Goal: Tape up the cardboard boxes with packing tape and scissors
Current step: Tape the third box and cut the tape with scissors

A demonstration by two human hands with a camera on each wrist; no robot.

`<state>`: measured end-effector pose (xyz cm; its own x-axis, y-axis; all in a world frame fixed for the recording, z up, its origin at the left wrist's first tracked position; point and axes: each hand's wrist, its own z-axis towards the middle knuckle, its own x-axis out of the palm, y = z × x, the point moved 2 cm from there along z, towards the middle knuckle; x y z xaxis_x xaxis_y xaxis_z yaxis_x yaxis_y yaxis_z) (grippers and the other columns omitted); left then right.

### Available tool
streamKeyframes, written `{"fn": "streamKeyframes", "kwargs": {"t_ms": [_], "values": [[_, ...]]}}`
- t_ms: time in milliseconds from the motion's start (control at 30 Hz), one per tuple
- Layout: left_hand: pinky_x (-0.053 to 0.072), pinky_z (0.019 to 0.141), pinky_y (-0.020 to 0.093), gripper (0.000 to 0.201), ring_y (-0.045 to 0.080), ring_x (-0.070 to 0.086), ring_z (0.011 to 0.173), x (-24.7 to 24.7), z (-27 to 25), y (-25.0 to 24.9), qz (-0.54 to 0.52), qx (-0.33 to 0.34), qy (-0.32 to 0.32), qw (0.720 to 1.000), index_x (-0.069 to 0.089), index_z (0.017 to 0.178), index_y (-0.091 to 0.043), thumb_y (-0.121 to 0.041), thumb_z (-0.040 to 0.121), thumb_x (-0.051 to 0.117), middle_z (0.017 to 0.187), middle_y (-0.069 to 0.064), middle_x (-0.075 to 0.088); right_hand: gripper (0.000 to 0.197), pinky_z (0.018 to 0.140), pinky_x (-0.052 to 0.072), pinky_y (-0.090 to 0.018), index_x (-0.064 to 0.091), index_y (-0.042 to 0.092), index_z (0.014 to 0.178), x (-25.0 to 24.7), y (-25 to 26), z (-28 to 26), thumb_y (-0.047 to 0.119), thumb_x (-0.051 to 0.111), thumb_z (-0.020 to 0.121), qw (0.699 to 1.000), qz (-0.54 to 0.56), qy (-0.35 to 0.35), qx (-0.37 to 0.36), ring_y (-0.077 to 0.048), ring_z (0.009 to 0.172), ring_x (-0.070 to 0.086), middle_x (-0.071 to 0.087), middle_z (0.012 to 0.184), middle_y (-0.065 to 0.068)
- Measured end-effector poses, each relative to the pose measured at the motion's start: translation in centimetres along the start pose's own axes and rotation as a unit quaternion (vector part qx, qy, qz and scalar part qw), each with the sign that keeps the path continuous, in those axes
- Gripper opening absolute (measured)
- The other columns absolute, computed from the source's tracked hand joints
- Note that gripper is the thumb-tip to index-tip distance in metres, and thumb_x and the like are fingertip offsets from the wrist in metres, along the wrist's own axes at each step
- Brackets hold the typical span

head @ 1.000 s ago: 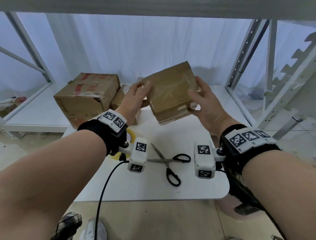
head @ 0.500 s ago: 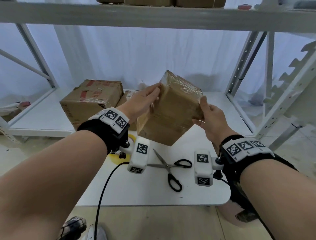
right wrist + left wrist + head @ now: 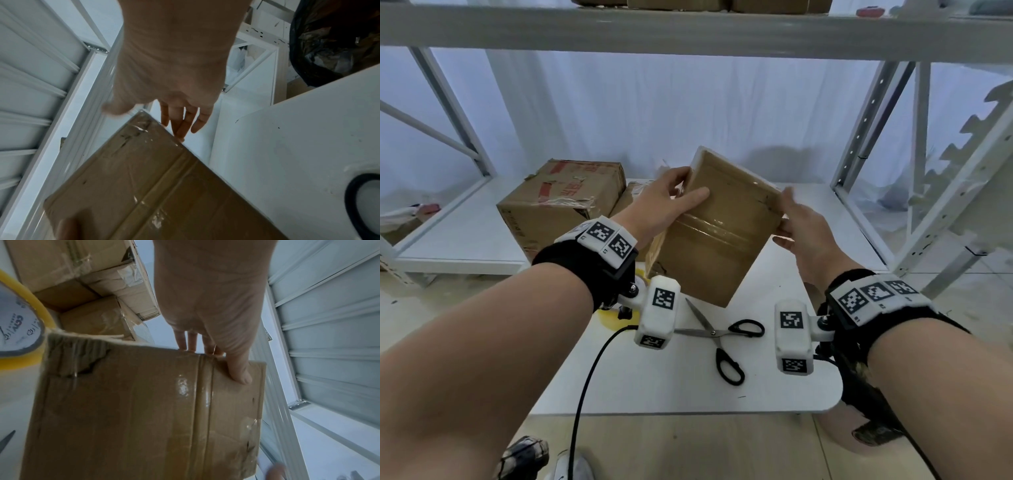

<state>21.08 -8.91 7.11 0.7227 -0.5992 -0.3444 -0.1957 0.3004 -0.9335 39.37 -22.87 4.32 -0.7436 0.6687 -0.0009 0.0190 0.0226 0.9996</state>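
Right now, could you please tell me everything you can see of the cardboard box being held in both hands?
The cardboard box is small, brown and closed, held tilted in the air above the white table. A glossy strip of clear tape runs across its facing side, and one corner looks torn and crumpled in the left wrist view. The left hand grips its left edge, thumb on the face; the right hand holds its right edge. Nothing else touches it.

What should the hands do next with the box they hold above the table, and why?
Probably set the box down on the white table. Left hand and right hand hold it in the air, a tape strip already crosses the near face, and the scissors lie untouched.
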Motion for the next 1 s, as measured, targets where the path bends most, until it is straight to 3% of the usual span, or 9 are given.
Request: {"fn": "streamKeyframes", "kwargs": {"t_ms": [100, 167, 267, 367, 467, 600, 733, 867, 1000], "values": [[0.047, 0.101, 0.039, 0.083, 0.013, 0.057, 0.117, 0.3, 0.1, -0.1, -0.004, 0.006, -0.005, 1.000, 0.041, 0.143, -0.023, -0.064, 0.075, 0.064, 0.136, -0.006, 0.054, 0.031, 0.083, 0.052, -0.026, 0.063, 0.011, 0.109, 0.0, 0.0, -0.1, 0.035, 0.065, 0.090, 0.995, -0.066, -0.021, -0.075, -0.014, 0.092, 0.064, 0.067, 0.101, -0.001], [0.049, 0.099, 0.034, 0.075, 0.010, 0.058, 0.115, 0.4, 0.2, -0.5, -0.014, 0.009, -0.003, 1.000, 0.041, 0.143, -0.024, -0.062, 0.081, 0.060, 0.135, -0.006, 0.055, 0.018, 0.079, 0.051, -0.021, 0.066, 0.015, 0.100, 0.1, 0.5, -0.3, 0.031, 0.063, 0.092, 0.993, -0.056, -0.044, -0.095, -0.008, 0.084, 0.063, 0.068, 0.093, 0.004], [0.049, 0.096, 0.026, 0.054, 0.006, 0.059, 0.111, 0.6, 0.5, -1.4, -0.044, 0.030, -0.039, 0.998, 0.047, 0.139, -0.019, -0.048, 0.094, 0.052, 0.130, -0.005, 0.058, 0.019, 0.073, 0.050, -0.016, 0.062, 0.023, 0.113, 0.7, 1.8, -0.1, 0.030, 0.057, 0.096, 0.996, 0.018, -0.001, -0.092, 0.004, 0.086, 0.064, 0.067, 0.099, 0.015], [0.045, 0.101, 0.033, 0.056, 0.013, 0.056, 0.110, 0.9, 1.1, -0.3, -0.065, -0.021, -0.126, 0.990, 0.052, 0.128, -0.014, -0.053, 0.089, 0.056, 0.120, -0.002, 0.057, 0.046, 0.081, 0.055, -0.030, 0.049, 0.033, 0.133, 1.2, 1.6, 0.4, 0.023, 0.065, 0.091, 0.993, -0.003, 0.096, -0.063, -0.008, 0.107, 0.062, 0.061, 0.124, 0.009], [0.045, 0.089, 0.038, 0.045, 0.021, 0.052, 0.090, 1.7, 1.9, 1.6, -0.131, -0.078, -0.077, 0.985, 0.057, 0.100, -0.003, -0.044, 0.081, 0.059, 0.096, 0.011, 0.057, 0.069, 0.092, 0.053, -0.042, 0.038, 0.028, 0.140, 0.7, -0.6, 0.9, 0.009, 0.072, 0.083, 0.998, -0.043, 0.043, -0.025, -0.019, 0.106, 0.061, 0.057, 0.116, 0.000], [0.048, 0.084, 0.023, 0.053, 0.007, 0.058, 0.101, 2.9, 1.9, 2.1, -0.122, -0.125, 0.022, 0.984, 0.044, 0.138, -0.019, -0.042, 0.093, 0.057, 0.128, -0.005, 0.057, 0.056, 0.086, 0.054, -0.039, 0.035, 0.021, 0.124, 0.2, -1.6, 2.2, 0.007, 0.071, 0.083, 0.998, -0.002, -0.061, -0.024, -0.017, 0.090, 0.059, 0.052, 0.101, -0.001], [0.027, 0.113, 0.050, 0.077, 0.018, 0.040, 0.134, 3.3, 2.7, 3.6, -0.146, -0.186, 0.070, 0.969, 0.013, 0.150, -0.043, -0.054, 0.089, 0.057, 0.148, -0.011, 0.038, 0.032, 0.079, 0.048, -0.030, 0.049, 0.021, 0.107, 1.8, -2.3, 3.8, 0.012, 0.068, 0.084, 0.999, 0.005, -0.039, -0.013, -0.020, 0.099, 0.057, 0.056, 0.118, -0.006], [0.036, 0.109, 0.050, 0.074, 0.024, 0.040, 0.133, 3.2, 3.0, 5.9, -0.158, -0.196, 0.044, 0.967, 0.014, 0.151, -0.037, -0.046, 0.091, 0.058, 0.149, -0.004, 0.035, 0.041, 0.093, 0.048, -0.034, 0.052, 0.022, 0.123, 3.1, -4.3, 4.4, 0.026, 0.068, 0.086, 0.985, -0.161, 0.064, 0.002, -0.019, 0.112, 0.052, 0.050, 0.127, -0.002], [0.048, 0.100, 0.042, 0.064, 0.022, 0.053, 0.120, 2.7, 2.7, 7.9, -0.129, -0.203, 0.042, 0.970, 0.034, 0.143, -0.021, -0.040, 0.089, 0.063, 0.136, 0.006, 0.051, 0.046, 0.103, 0.040, -0.036, 0.051, 0.017, 0.126, 2.7, -5.6, 4.4, 0.042, 0.063, 0.089, 0.929, -0.365, 0.002, -0.068, -0.019, 0.110, 0.046, 0.045, 0.127, -0.009]]}}
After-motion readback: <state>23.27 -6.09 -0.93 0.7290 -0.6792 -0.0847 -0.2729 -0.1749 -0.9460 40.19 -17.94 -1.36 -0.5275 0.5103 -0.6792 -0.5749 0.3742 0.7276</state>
